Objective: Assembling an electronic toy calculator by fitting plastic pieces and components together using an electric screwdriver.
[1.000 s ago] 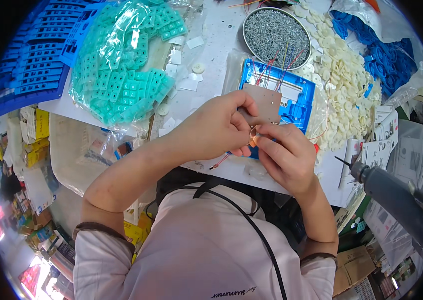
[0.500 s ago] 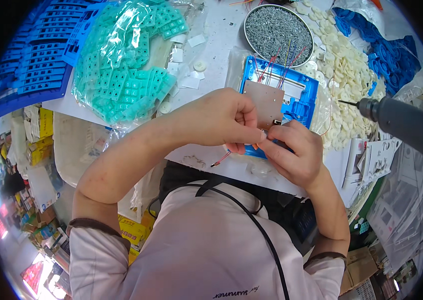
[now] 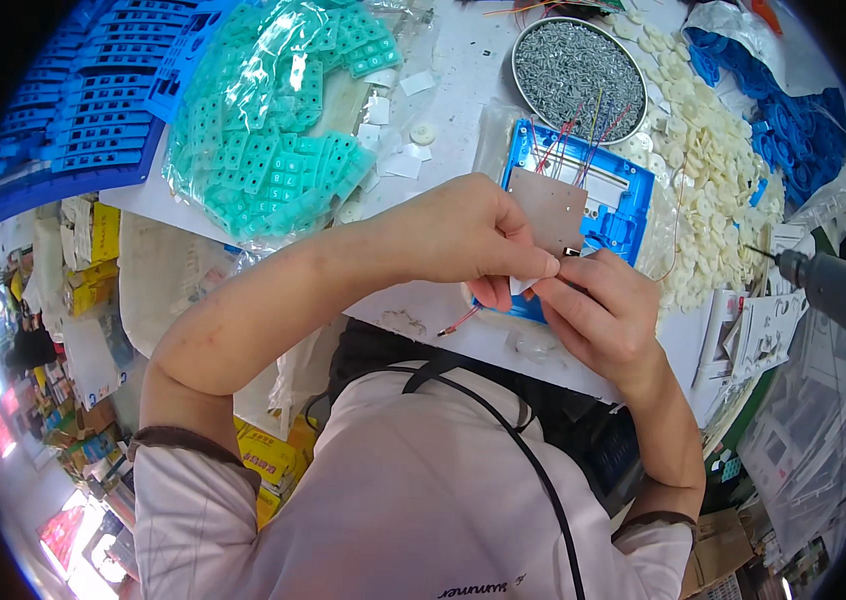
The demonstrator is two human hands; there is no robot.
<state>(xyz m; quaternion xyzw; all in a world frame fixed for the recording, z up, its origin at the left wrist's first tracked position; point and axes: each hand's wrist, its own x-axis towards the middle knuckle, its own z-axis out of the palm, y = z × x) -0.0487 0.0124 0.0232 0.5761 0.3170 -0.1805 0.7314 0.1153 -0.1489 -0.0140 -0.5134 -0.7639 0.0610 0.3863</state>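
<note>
Your left hand (image 3: 478, 235) pinches small white paper-like piece (image 3: 520, 285), likely steadying it; right hand (image 3: 608, 308) beside, can't tell grip.

Left one of two wide fisheye cameras, worn side by side on my head. Looks steeply down and forward from above my shirt (image 3: 393, 480), which fills lower middle. Upright, unmirrored: picture's left is my left. My left grip (image 3: 488, 235) and right grip (image 3: 608, 310) lie close to lens, just right of centre. Beyond them, counter (image 3: 421, 305) stretches toward top edge. Field very wide; straight edges bend near rim, corners go black.
</note>
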